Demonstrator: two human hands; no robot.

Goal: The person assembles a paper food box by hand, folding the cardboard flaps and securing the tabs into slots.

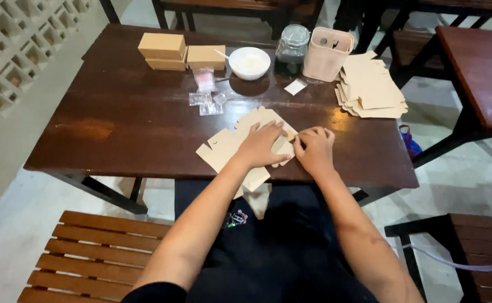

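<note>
Two hands: left hand (262, 145) flat, open, pinning cardboard cutout (240, 147); right hand (315, 147) clenched, pinching its flap.
Risk: crooked crease if cutout slides.

Dim indoor light w/ glare patches on table (117, 112); edges slightly warped.

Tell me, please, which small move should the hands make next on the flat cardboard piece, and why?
Probably fold up the flap under the right hand. The left hand already presses the flat box blank onto the table, and the right fingers pinch its edge; finished boxes suggest folding.
</note>
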